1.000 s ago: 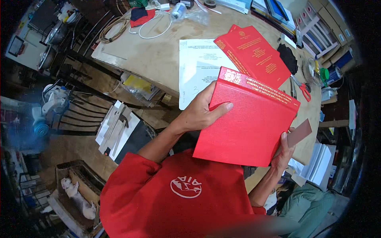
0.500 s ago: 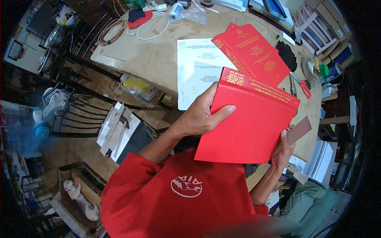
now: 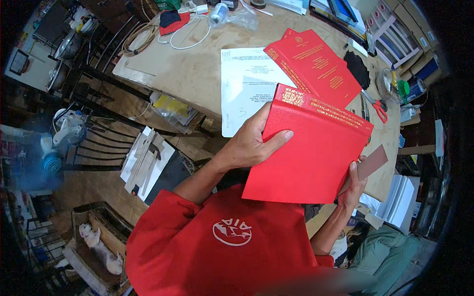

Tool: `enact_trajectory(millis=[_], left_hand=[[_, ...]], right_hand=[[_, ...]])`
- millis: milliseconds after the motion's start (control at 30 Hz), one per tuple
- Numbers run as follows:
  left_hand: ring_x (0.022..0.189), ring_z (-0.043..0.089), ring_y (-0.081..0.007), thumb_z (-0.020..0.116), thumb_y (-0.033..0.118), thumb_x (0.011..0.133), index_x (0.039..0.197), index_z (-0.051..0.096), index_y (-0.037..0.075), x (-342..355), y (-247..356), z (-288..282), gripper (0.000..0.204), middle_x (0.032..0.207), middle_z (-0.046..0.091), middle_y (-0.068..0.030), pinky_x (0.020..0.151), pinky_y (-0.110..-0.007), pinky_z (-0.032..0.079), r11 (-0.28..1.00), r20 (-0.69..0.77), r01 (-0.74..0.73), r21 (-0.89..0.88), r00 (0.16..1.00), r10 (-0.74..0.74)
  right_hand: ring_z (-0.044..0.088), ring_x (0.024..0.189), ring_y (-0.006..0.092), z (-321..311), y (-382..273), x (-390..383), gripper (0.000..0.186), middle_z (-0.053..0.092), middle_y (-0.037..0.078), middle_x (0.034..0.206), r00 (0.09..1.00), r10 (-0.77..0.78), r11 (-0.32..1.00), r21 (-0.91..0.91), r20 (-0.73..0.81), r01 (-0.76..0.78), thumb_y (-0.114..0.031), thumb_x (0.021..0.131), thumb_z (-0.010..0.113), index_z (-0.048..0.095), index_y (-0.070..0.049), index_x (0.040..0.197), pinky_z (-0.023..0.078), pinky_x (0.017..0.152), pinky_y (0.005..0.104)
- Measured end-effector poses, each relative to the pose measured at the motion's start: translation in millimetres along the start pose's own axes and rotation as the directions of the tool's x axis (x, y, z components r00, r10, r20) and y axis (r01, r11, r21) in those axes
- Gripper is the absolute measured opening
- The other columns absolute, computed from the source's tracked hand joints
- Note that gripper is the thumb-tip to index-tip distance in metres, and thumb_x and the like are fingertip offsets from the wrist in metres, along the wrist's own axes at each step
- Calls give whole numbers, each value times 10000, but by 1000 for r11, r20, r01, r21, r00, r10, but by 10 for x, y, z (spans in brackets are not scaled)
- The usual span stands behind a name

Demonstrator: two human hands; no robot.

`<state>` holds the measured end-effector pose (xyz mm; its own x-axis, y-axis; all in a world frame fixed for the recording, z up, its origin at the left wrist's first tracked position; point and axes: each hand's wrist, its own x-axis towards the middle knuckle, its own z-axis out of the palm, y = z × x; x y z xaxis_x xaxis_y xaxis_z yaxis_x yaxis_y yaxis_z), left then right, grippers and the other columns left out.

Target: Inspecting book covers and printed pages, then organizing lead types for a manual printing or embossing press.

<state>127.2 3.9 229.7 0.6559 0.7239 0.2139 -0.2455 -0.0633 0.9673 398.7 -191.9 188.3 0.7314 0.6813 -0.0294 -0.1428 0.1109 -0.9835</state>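
Observation:
A red hardcover book (image 3: 306,153) with gold lettering along its spine is held up in front of my chest, its plain cover toward me. My left hand (image 3: 253,143) grips its left edge, thumb lying on the cover and the other fingers hidden behind. At the book's lower right edge, my right hand (image 3: 352,185) pinches a small brownish-pink card (image 3: 373,163); whether this hand also supports the book, I cannot tell. Beyond the book lie other red hardcover covers (image 3: 316,64) with gold print, partly over white printed sheets (image 3: 239,93).
Red-handled scissors (image 3: 380,109), a black cloth (image 3: 356,70) and a clear jar with a green lid (image 3: 404,88) sit on the table's right side. White cable (image 3: 190,47) lies at the back. Left are a dark chair (image 3: 106,143) and a wooden box (image 3: 81,256) with a white animal lying in it.

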Motion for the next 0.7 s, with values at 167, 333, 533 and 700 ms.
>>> enact_trajectory(millis=[167, 333, 533, 700], left_hand=[[1206, 580, -160, 654, 93, 988, 1449, 436, -19, -2, -15, -4, 522, 1310, 613, -111, 1042, -344, 468, 1000, 5, 7, 19, 1000, -7], [1206, 581, -160, 651, 88, 989, 1452, 431, -22, 10, -45, -5, 524, 1312, 613, -112, 1043, -344, 469, 1000, 7, -5, -2, 1000, 5], [1209, 579, -161, 651, 89, 988, 1454, 428, -23, -10, -24, -21, 529, 1322, 608, -113, 1044, -340, 469, 1000, 6, 0, -29, 1000, 0], [1209, 589, -166, 664, 99, 979, 1470, 418, -26, -98, -79, -168, 563, 1336, 614, -107, 1040, -340, 480, 986, -57, 144, -81, 987, -149]], right_hand=[[615, 1095, 193, -3, 11, 6, 390, 626, 76, 1146, 1000, -15, 999, 30, 2, 15, -138, 936, 737, 525, -66, 1256, 481, 984, 360], [612, 1105, 192, 17, -3, -1, 395, 623, 73, 1146, 1000, -6, 999, 34, -10, 7, -137, 933, 740, 525, -69, 1258, 483, 983, 363], [611, 1073, 175, 42, -23, -19, 375, 620, 67, 1128, 999, -15, 1000, -1, -30, 15, -110, 940, 728, 537, -59, 1258, 483, 970, 345], [647, 989, 159, 90, -32, -69, 403, 663, 65, 1071, 998, 64, 997, -52, -25, -65, -119, 945, 725, 536, -24, 1288, 507, 917, 317]])
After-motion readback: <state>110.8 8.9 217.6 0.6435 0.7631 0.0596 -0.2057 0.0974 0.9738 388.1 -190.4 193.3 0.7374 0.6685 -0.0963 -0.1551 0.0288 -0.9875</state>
